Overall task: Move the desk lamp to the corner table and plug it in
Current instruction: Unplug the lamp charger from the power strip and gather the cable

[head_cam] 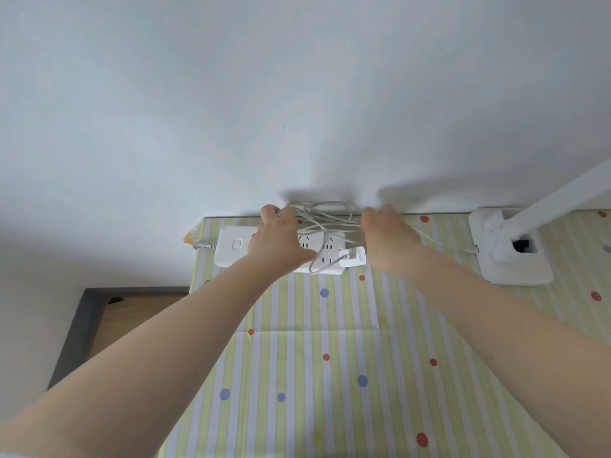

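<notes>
Both hands reach forward to the wall edge of the table covered with a striped, dotted cloth [330, 325]. The left hand [277, 241] and the right hand [386, 239] each curl their fingers around the tangled loops of thin white cable [325, 214], stretched between them. Under the left hand lies the white plastic power strip [231, 249], with a white adapter [353, 256] at its near edge. The white desk lamp [509, 249] stands right of the right hand. I judge the lamp is already placed and its cable is being sorted; the next move needs tidy loops and a firmly seated plug.
</notes>
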